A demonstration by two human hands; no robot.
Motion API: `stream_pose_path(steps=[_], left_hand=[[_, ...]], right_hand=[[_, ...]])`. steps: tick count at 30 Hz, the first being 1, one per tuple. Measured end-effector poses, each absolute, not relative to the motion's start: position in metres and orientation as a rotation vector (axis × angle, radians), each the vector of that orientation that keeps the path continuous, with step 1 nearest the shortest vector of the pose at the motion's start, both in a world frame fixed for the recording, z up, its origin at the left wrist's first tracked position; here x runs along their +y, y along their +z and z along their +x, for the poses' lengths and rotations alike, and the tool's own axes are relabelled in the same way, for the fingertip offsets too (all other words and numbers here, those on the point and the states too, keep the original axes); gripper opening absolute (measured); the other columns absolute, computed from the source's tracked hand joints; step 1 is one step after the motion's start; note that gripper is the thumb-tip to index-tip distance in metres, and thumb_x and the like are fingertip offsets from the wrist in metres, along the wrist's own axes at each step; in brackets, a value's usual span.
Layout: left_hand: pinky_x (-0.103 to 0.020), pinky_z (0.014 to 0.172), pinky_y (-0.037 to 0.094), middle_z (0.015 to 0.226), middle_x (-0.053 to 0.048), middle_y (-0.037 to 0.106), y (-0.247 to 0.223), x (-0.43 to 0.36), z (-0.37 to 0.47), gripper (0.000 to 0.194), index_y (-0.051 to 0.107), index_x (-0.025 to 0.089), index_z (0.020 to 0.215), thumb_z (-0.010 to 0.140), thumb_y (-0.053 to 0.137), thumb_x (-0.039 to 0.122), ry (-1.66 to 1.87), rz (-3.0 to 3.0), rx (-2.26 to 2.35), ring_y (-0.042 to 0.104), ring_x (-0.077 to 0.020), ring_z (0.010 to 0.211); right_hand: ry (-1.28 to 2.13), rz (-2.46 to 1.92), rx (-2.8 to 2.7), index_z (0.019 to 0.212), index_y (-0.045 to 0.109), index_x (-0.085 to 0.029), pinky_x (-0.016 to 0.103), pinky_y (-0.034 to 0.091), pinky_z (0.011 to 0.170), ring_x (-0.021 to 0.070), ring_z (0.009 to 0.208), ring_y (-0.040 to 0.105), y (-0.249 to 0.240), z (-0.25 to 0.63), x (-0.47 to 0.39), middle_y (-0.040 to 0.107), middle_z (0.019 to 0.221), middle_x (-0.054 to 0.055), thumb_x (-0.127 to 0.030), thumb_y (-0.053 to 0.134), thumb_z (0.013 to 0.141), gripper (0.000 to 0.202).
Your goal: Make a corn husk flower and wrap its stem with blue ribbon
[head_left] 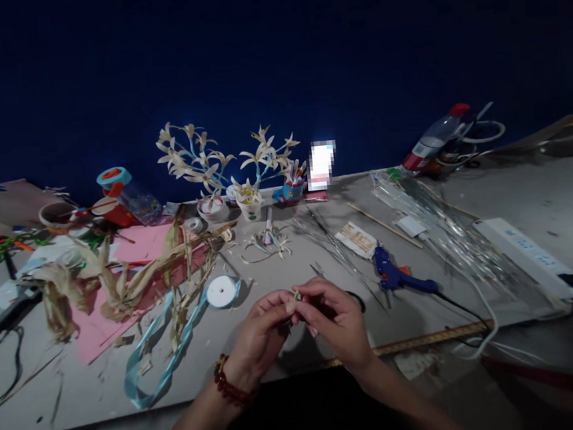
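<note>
My left hand (pixel 267 324), with a beaded bracelet (pixel 227 383) at its wrist, pinches a small pale husk piece (pixel 297 296) between thumb and fingers. From the other side my right hand (pixel 336 314) grips the same piece, and the two sets of fingertips meet around it. Most of the piece is hidden by the fingers. Beyond the hands, thin wires (pixel 333 237) lie on the table. A blue glue gun (pixel 402 275) rests to the right of my right hand. Left of my hands is a white spool (pixel 221 291) with light-blue ribbon (pixel 178 351) trailing from it.
Dried corn husks (pixel 117 290) lie over pink paper (pixel 89 332) on the left. At the back stand two potted husk flowers (pixel 210 211) (pixel 251 208), a pen cup (pixel 292 191) and a blurred lit screen (pixel 321 165). Clear-wrapped strands (pixel 449 234) and a power strip (pixel 525 254) are at right.
</note>
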State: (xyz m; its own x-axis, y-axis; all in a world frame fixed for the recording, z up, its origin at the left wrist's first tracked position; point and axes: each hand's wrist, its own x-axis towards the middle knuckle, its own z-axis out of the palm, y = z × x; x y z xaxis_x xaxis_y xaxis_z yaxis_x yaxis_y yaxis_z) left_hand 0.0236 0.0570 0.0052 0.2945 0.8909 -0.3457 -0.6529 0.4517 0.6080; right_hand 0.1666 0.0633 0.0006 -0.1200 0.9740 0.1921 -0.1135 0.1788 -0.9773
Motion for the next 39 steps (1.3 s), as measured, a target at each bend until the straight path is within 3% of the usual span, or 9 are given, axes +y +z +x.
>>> stream_pose_path(steps=[8, 11, 13, 16, 22, 28, 35, 37, 39], left_hand=[[-0.021, 0.069, 0.041, 0.064, -0.002, 0.062, 0.003, 0.055, 0.022, 0.017, 0.072, 0.013, 0.069, 0.073, 0.083, 0.025, 1.031, 0.429, 0.774, 0.054, -0.0118, 0.067], [-0.022, 0.071, 0.041, 0.066, -0.002, 0.062, -0.003, 0.054, 0.02, 0.018, 0.072, 0.014, 0.07, 0.075, 0.083, 0.027, 1.053, 0.464, 0.806, 0.055, -0.0134, 0.072], [-0.022, 0.071, 0.042, 0.068, -0.003, 0.063, -0.008, 0.053, 0.02, 0.017, 0.072, 0.014, 0.072, 0.075, 0.083, 0.027, 1.054, 0.461, 0.81, 0.056, -0.0136, 0.073], [-0.022, 0.071, 0.043, 0.069, -0.002, 0.063, -0.014, 0.053, 0.024, 0.018, 0.071, 0.014, 0.072, 0.075, 0.083, 0.027, 1.023, 0.434, 0.795, 0.056, -0.0129, 0.072], [-0.023, 0.065, 0.043, 0.065, -0.001, 0.062, -0.011, 0.052, 0.032, 0.019, 0.069, 0.014, 0.072, 0.073, 0.084, 0.025, 1.038, 0.391, 0.774, 0.055, -0.0118, 0.064], [-0.022, 0.059, 0.044, 0.067, -0.002, 0.063, -0.008, 0.052, 0.031, 0.025, 0.069, 0.014, 0.072, 0.068, 0.088, 0.029, 1.045, 0.329, 0.809, 0.054, -0.0105, 0.06], [-0.02, 0.055, 0.042, 0.069, -0.003, 0.064, -0.013, 0.053, 0.031, 0.021, 0.07, 0.014, 0.074, 0.07, 0.088, 0.025, 1.036, 0.325, 0.807, 0.054, -0.0097, 0.062], [-0.02, 0.056, 0.043, 0.07, -0.003, 0.065, -0.014, 0.053, 0.031, 0.021, 0.071, 0.014, 0.074, 0.07, 0.088, 0.025, 1.024, 0.33, 0.804, 0.054, -0.0097, 0.062], [-0.02, 0.055, 0.042, 0.069, -0.003, 0.064, -0.015, 0.053, 0.031, 0.021, 0.071, 0.014, 0.074, 0.07, 0.088, 0.025, 1.015, 0.334, 0.802, 0.054, -0.0094, 0.061]], right_hand=[[1.082, -1.073, -1.445, 0.117, 0.069, -0.023, 0.023, 0.051, 0.053, 0.0112, 0.06, 0.059, -0.013, 0.206, 0.073, 0.066, 0.093, 0.003, -0.035, 0.065, 0.092, 0.028], [0.592, -1.332, -1.6, 0.111, 0.069, -0.022, 0.033, 0.058, 0.074, 0.0192, 0.082, 0.066, -0.026, 0.275, 0.084, 0.067, 0.105, 0.008, -0.032, 0.06, 0.094, 0.022], [0.244, -1.595, -1.754, 0.117, 0.067, -0.02, 0.045, 0.055, 0.091, 0.0256, 0.095, 0.067, -0.036, 0.326, 0.09, 0.065, 0.117, 0.013, -0.028, 0.056, 0.091, 0.029], [-0.038, -1.891, -2.08, 0.125, 0.062, -0.013, 0.052, 0.049, 0.099, 0.0357, 0.114, 0.061, -0.052, 0.382, 0.096, 0.061, 0.131, 0.02, -0.019, 0.055, 0.081, 0.045], [-0.036, -1.883, -2.341, 0.125, 0.061, -0.016, 0.042, 0.052, 0.093, 0.0302, 0.106, 0.064, -0.07, 0.404, 0.109, 0.064, 0.118, 0.014, -0.011, 0.051, 0.078, 0.048], [0.128, -1.86, -2.261, 0.111, 0.061, -0.017, 0.037, 0.053, 0.08, 0.0283, 0.096, 0.065, -0.073, 0.406, 0.12, 0.062, 0.112, 0.013, -0.024, 0.051, 0.084, 0.03], [0.427, -1.831, -1.857, 0.102, 0.065, -0.021, 0.04, 0.053, 0.08, 0.0312, 0.098, 0.065, -0.068, 0.405, 0.123, 0.068, 0.112, 0.013, -0.035, 0.061, 0.075, 0.031], [0.478, -1.819, -1.754, 0.098, 0.066, -0.022, 0.038, 0.054, 0.077, 0.0304, 0.094, 0.066, -0.068, 0.406, 0.124, 0.071, 0.105, 0.011, -0.041, 0.064, 0.073, 0.031], [0.56, -1.809, -1.63, 0.089, 0.066, -0.024, 0.035, 0.055, 0.065, 0.0266, 0.077, 0.067, -0.068, 0.406, 0.126, 0.073, 0.087, 0.009, -0.047, 0.064, 0.072, 0.028]])
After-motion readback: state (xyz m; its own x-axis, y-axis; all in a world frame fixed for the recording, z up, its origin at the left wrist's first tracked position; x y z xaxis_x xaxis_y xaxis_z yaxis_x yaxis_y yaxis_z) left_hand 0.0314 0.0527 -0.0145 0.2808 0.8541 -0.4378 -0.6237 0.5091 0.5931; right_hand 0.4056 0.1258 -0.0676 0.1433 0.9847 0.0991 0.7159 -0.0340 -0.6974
